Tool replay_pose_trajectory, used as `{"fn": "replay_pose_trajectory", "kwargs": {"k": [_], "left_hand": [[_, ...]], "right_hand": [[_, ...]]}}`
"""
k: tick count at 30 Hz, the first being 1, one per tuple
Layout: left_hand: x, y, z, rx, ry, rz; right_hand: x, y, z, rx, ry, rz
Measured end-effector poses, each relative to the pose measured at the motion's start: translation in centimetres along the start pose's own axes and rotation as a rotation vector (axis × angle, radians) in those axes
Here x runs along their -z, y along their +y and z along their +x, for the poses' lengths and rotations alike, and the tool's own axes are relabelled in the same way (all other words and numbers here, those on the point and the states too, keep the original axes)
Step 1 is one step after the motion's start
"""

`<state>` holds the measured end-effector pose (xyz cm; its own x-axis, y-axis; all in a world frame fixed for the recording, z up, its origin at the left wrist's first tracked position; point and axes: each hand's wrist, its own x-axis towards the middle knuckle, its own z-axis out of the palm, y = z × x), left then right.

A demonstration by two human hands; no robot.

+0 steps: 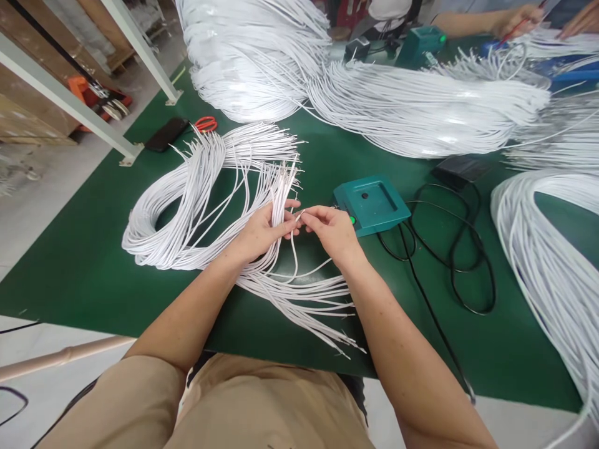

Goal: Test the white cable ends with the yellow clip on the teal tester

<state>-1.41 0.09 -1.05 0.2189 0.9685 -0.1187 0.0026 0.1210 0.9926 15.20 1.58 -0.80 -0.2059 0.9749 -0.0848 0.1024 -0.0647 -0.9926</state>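
Observation:
My left hand (pixel 264 232) is closed around a bunch of white cable ends (pixel 279 187) that rise from a coiled bundle of white cables (pixel 187 206) on the green table mat (pixel 84 262). My right hand (pixel 330 227) pinches the tip of a single white cable (pixel 294 249), which loops down below my hands. The two hands almost touch at the fingertips. A small teal box (pixel 372 202) with a green lit button sits just right of my right hand. More loose white cables (pixel 304 299) fan out under my forearms.
Big piles of white cables lie at the back (pixel 253 56), back right (pixel 421 112) and right edge (pixel 547 262). A black cord (pixel 449 249) and black adapter (pixel 461 168) lie right of the box. Red scissors (pixel 206 123) and a phone (pixel 166 134) lie far left. Another person's hands (pixel 515 22) work at the back.

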Motion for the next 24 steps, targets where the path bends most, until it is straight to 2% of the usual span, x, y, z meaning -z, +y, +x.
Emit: {"fn": "replay_pose_trajectory", "kwargs": {"k": [4,8,11,13,18,22,24], "left_hand": [[0.1,0.0,0.0,0.083,-0.07,-0.081],[0.1,0.0,0.1,0.134,-0.068,-0.168],[0.2,-0.1,0.3,0.15,-0.042,-0.233],[0.3,-0.3,0.4,0.144,-0.026,-0.229],[0.7,-1.0,0.9,0.106,0.033,-0.107],[0.9,-1.7,1.1,0.09,0.063,-0.069],[0.9,-2.0,1.2,0.072,0.071,-0.048]], "right_hand": [[-0.3,0.5,-0.1,0.093,0.084,-0.267],[-1.0,0.6,-0.7,0.309,0.184,-0.688],[-1.2,0.5,-0.9,0.542,0.152,-1.025],[-0.9,0.4,-0.7,0.622,0.08,-1.165],[1.0,-0.2,0.8,0.583,0.044,-1.288],[2.2,-0.6,2.3,0.516,-0.105,-1.42],[2.4,-0.8,2.7,0.497,-0.134,-1.444]]}}
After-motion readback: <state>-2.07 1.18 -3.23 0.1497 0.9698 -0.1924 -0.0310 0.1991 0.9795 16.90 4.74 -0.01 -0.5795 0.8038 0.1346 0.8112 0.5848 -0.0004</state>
